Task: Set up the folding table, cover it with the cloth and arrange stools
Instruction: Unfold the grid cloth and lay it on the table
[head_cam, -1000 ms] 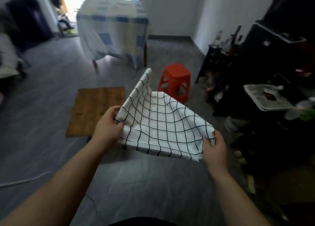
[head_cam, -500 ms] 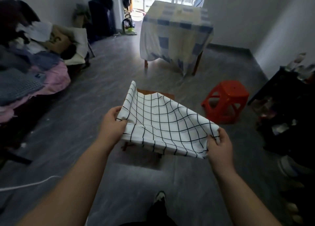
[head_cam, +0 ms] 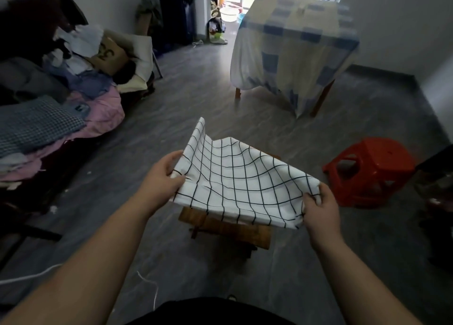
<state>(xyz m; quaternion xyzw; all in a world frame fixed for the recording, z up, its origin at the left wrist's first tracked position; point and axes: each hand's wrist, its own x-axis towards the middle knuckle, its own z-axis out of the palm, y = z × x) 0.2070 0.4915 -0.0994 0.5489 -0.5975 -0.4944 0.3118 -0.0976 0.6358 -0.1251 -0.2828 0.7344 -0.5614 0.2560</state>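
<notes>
Cloth [head_cam: 241, 186], white with a black grid, is hanging between both hands over the small wooden folding table [head_cam: 226, 227], which is showing only its near edge and part of a leg below the fabric. Left hand [head_cam: 160, 178] is pinching the corner at 9 o'clock of the cloth, fingers closed tight on it; right hand [head_cam: 320, 205] is gripping the corner at 4 o'clock the same way. Fabric is sagging in the middle and its far corner is sticking up at 12 o'clock, so it looks folded or only partly opened, not yet spread.

Red stool [head_cam: 370, 171] is standing on the floor at 3 o'clock of the table, apart from it. A bigger table with a blue and cream cover [head_cam: 294, 47] is sitting at 1 o'clock, well back.

Risks, as a judgement: the cloth is likely landing skewed or bunched if the hands are lowering it while it is still doubled over, and the free far corner could be folding under. Pulling unevenly could be dragging it off one side, since the table top is small. A loose white cord [head_cam: 149, 286] is lying on the floor near the feet at 7 o'clock and could be catching a foot when stepping to the stool.

Writing: a tan cushion [head_cam: 109, 54] on the cluttered couch at 10 o'clock is carrying large dark digits that seem to read 35, seen upside down; nothing else is legible
</notes>
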